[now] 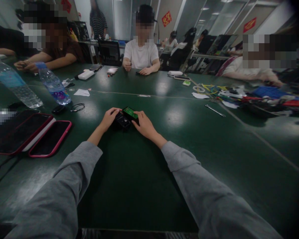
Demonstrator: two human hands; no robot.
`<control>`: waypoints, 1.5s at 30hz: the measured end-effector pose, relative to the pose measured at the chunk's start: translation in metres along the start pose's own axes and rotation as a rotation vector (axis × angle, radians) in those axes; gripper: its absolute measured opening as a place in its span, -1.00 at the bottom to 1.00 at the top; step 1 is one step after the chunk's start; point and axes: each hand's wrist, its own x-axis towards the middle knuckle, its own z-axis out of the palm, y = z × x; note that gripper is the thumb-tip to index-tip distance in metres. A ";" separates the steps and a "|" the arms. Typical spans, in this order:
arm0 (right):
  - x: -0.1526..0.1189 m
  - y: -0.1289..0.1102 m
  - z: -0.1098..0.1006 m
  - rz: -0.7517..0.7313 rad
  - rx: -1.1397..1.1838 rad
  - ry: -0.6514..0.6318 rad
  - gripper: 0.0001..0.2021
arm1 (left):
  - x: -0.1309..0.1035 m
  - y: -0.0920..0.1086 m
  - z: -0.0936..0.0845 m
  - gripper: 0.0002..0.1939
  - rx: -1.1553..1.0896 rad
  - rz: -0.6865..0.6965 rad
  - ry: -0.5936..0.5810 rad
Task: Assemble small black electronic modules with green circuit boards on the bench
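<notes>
On the green table (139, 186) lies a black device whose two parts sit side by side. One part is a black casing (123, 121) with small white markings; the other is a black-framed half with a green circuit board (131, 112), behind and to the right of it. My left hand (110, 118) has its fingers closed on the left edge of the black casing. My right hand (144, 124) grips the right end of the circuit board half, thumb toward the casing. The fingertips under the parts are hidden.
Two water bottles (54, 84), a phone in a pink case (51, 137) and a dark folding case (22, 132) stand or lie at left. A wrench (214, 110) and tangled cables (209, 89) are at right. Several people sit around the table.
</notes>
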 end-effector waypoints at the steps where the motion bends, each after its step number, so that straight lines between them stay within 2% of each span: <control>1: 0.000 0.000 0.000 0.004 0.002 -0.002 -0.60 | 0.000 0.000 0.000 -0.63 -0.001 -0.002 0.001; 28: 0.000 0.000 -0.001 0.021 0.009 -0.017 -0.59 | 0.000 0.002 0.000 -0.62 0.001 -0.038 -0.007; 45: 0.001 0.000 0.000 0.013 0.001 -0.011 -0.59 | 0.001 0.001 0.000 -0.63 0.015 0.000 -0.004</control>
